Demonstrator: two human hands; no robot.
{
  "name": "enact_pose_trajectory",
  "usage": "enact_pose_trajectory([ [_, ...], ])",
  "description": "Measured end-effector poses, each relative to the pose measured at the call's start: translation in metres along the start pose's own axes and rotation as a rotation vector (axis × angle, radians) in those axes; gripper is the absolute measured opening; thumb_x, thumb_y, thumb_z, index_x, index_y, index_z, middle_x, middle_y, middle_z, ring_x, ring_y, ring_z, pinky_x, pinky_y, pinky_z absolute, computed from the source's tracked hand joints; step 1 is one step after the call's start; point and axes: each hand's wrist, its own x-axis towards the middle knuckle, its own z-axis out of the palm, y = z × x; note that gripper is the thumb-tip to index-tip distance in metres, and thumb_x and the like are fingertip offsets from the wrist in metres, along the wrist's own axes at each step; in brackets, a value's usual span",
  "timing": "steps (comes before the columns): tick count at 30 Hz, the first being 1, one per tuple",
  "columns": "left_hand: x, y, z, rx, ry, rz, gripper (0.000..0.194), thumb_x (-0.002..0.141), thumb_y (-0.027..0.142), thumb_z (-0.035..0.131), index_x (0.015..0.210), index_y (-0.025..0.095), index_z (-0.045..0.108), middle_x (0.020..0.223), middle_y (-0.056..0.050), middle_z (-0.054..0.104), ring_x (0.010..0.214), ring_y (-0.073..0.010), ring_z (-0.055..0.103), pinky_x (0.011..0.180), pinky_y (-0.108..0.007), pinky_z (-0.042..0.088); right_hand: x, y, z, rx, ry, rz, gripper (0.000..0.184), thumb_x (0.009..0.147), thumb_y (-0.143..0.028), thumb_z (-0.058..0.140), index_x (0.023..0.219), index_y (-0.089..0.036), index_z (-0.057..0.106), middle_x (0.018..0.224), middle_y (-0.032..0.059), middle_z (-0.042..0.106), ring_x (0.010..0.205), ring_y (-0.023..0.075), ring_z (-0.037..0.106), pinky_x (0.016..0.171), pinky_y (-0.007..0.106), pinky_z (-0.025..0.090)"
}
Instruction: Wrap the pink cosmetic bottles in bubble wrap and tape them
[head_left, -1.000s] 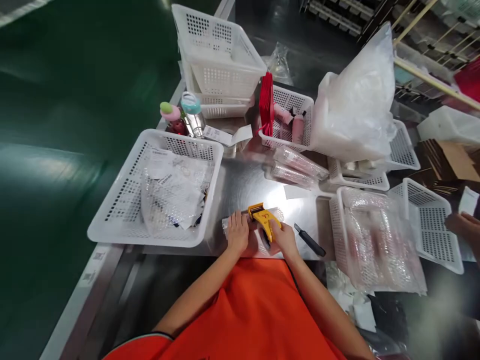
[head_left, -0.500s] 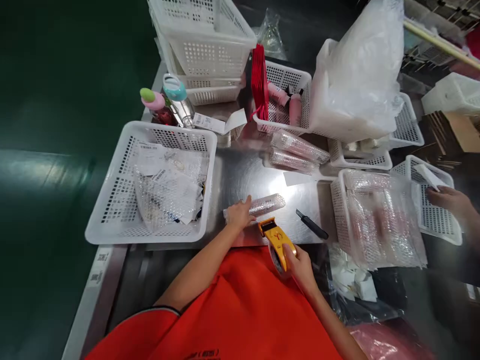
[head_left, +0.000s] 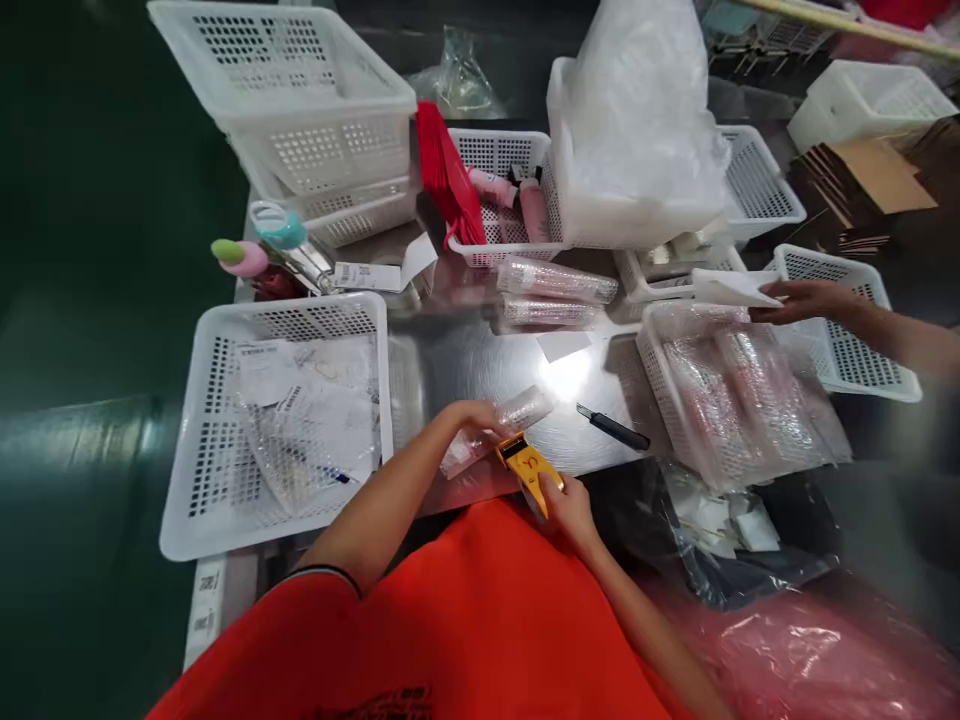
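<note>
My right hand [head_left: 568, 508] is wrapped around a yellow tape dispenser [head_left: 529, 466], its cutting head pointing to the upper left. At that head are the curled fingers of my left hand [head_left: 478, 416], closed; whatever they pinch is hidden. Under and beside my left hand a bubble-wrapped tube-shaped pack [head_left: 525, 407] lies slantwise on the metal table [head_left: 442, 370], partly covered by the hand. To the right of it rests a black utility knife [head_left: 613, 428] with its blade showing.
Two bubble-wrapped packs [head_left: 555, 295] lie farther back. On the left stands a white basket [head_left: 174, 500] of papers; on the right, a basket [head_left: 654, 345] of wrapped packs. Another person's hand [head_left: 799, 298] holds a white flat item [head_left: 731, 287] above the baskets.
My left hand has gone from lying on the pack to the dispenser's head, fingers curled. The other person's hand has moved left with the white item. The camera view has shifted.
</note>
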Motion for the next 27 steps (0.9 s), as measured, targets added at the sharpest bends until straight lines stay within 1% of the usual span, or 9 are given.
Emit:
enact_pose_trajectory([
  [2, 0.003, 0.005, 0.01, 0.043, 0.018, 0.026, 0.064, 0.068, 0.057, 0.081, 0.115, 0.015, 0.071, 0.11, -0.01, 0.076, 0.103, -0.0263, 0.069, 0.084, -0.027, 0.05, 0.001, 0.004, 0.001, -0.001, -0.014, 0.033, 0.045, 0.087, -0.051, 0.049, 0.081, -0.013, 0.072, 0.079, 0.0128, 0.075, 0.072, 0.0239, 0.066, 0.059, 0.029, 0.042],
  [5, 0.002, 0.01, 0.026, 0.1, 0.109, 0.043, 0.081, 0.073, 0.066, 0.074, 0.131, 0.011, 0.06, 0.133, -0.02, 0.067, 0.12, -0.0333, 0.064, 0.092, -0.033, 0.049, 0.003, 0.003, -0.001, -0.001, -0.013, 0.061, 0.039, 0.087, -0.048, 0.052, 0.076, -0.015, 0.071, 0.074, 0.0093, 0.073, 0.067, 0.0214, 0.063, 0.057, 0.028, 0.038],
  [10, -0.009, 0.009, 0.028, 0.032, 0.136, 0.06, 0.064, 0.076, 0.064, 0.07, 0.115, 0.014, 0.065, 0.123, -0.018, 0.071, 0.115, -0.0359, 0.066, 0.089, -0.037, 0.05, 0.001, -0.011, -0.021, -0.023, -0.039, 0.002, 0.031, 0.088, -0.042, 0.057, 0.074, -0.017, 0.07, 0.072, 0.0072, 0.071, 0.064, 0.0196, 0.062, 0.056, 0.027, 0.034],
  [12, -0.016, 0.004, 0.026, -0.188, 0.171, 0.07, 0.056, 0.072, 0.06, 0.074, 0.105, 0.015, 0.066, 0.114, -0.014, 0.074, 0.108, -0.0342, 0.068, 0.086, -0.037, 0.051, -0.002, -0.018, -0.035, -0.076, -0.049, -0.02, 0.028, 0.087, -0.039, 0.058, 0.073, -0.018, 0.069, 0.072, 0.006, 0.07, 0.064, 0.0181, 0.06, 0.055, 0.026, 0.032],
  [14, -0.026, -0.002, 0.025, -0.556, 0.168, 0.07, 0.055, 0.067, 0.058, 0.078, 0.1, 0.016, 0.065, 0.102, -0.01, 0.075, 0.097, -0.0297, 0.07, 0.081, -0.035, 0.052, -0.005, -0.025, -0.051, -0.101, -0.067, -0.059, 0.027, 0.086, -0.039, 0.059, 0.072, -0.018, 0.068, 0.07, 0.0045, 0.068, 0.062, 0.0166, 0.057, 0.054, 0.025, 0.03],
  [16, -0.037, -0.007, 0.025, -0.944, 0.096, 0.048, 0.061, 0.061, 0.057, 0.083, 0.101, 0.016, 0.064, 0.091, -0.007, 0.074, 0.083, -0.0242, 0.07, 0.075, -0.033, 0.054, -0.007, -0.032, -0.067, -0.087, -0.095, -0.12, 0.027, 0.085, -0.039, 0.059, 0.071, -0.017, 0.067, 0.066, 0.0028, 0.065, 0.06, 0.0152, 0.054, 0.053, 0.025, 0.028],
  [18, -0.051, -0.007, 0.025, -1.2, 0.003, 0.029, 0.068, 0.054, 0.052, 0.09, 0.105, 0.017, 0.062, 0.087, -0.006, 0.074, 0.074, -0.0209, 0.069, 0.07, -0.033, 0.055, -0.008, -0.038, -0.082, -0.069, -0.126, -0.185, 0.027, 0.083, -0.039, 0.059, 0.067, -0.018, 0.063, 0.062, 0.0008, 0.061, 0.059, 0.0136, 0.051, 0.052, 0.024, 0.026],
  [22, -0.074, 0.001, 0.023, -1.351, -0.068, 0.051, 0.072, 0.047, 0.032, 0.096, 0.108, 0.017, 0.06, 0.09, -0.007, 0.076, 0.073, -0.0209, 0.07, 0.068, -0.032, 0.057, -0.005, -0.045, -0.108, -0.024, -0.2, -0.276, 0.029, 0.078, -0.041, 0.059, 0.059, -0.02, 0.055, 0.057, -0.002, 0.053, 0.055, 0.0117, 0.044, 0.05, 0.024, 0.023],
  [27, -0.097, 0.002, 0.015, -1.427, -0.013, 0.05, 0.056, 0.053, 0.026, 0.091, 0.1, 0.017, 0.062, 0.077, -0.003, 0.073, 0.061, -0.0172, 0.067, 0.061, -0.03, 0.056, -0.003, -0.044, -0.136, 0.08, -0.35, -0.393, 0.039, 0.075, -0.056, 0.06, 0.059, -0.021, 0.054, 0.056, -0.0032, 0.048, 0.056, 0.012, 0.04, 0.05, 0.024, 0.024],
])
